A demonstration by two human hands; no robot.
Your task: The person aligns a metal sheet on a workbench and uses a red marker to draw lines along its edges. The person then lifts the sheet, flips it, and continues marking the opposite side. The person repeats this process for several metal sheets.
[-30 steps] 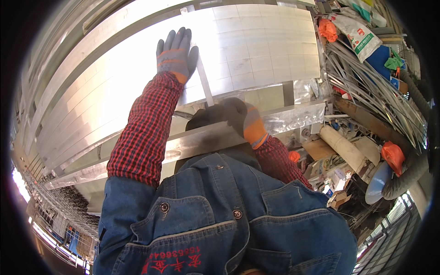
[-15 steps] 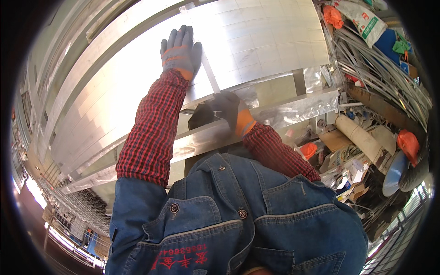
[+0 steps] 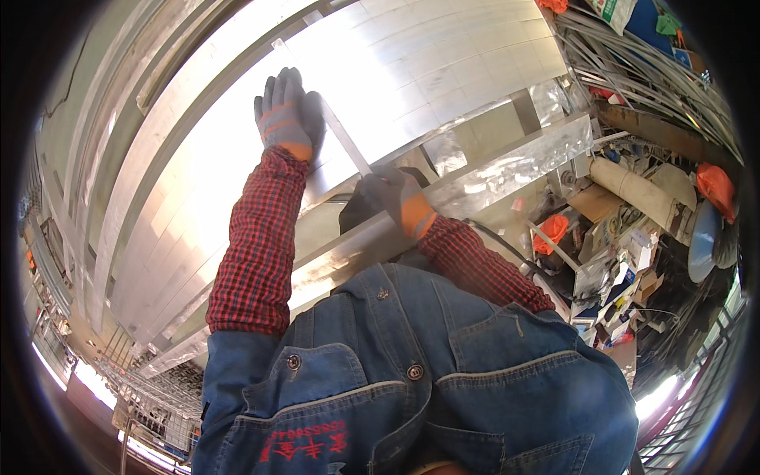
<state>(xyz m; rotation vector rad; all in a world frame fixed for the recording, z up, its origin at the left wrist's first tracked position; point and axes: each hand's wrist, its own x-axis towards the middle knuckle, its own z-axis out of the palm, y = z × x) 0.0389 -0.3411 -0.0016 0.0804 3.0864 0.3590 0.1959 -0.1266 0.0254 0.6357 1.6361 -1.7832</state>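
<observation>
A broad, shiny metal sheet (image 3: 443, 71) marked with a faint grid lies in front of me. My left hand (image 3: 283, 119), in a grey and orange glove, rests flat on it with the fingers stretched out, pointing away from me. Just right of that hand, a narrow flat metal strip (image 3: 342, 136) runs slantwise over the sheet. At the sheet's near edge, my right hand (image 3: 393, 196), gloved alike, is closed around the strip's near end. Its fingertips are partly hidden. A dark object (image 3: 360, 212) shows beneath the right hand; its kind is unclear.
A metal rail (image 3: 507, 174) crosses between my body and the sheet. Long thin metal strips (image 3: 649, 79) are heaped at the far right. Below them lie a pale roll (image 3: 625, 186), orange bags (image 3: 715, 188) and mixed scrap. Curved metal bars (image 3: 119, 150) flank the sheet's left.
The strip now slants further to the left, and its far end shows against the bright sheet. My left hand has shifted left and slightly nearer, still flat. The right hand keeps its grip.
</observation>
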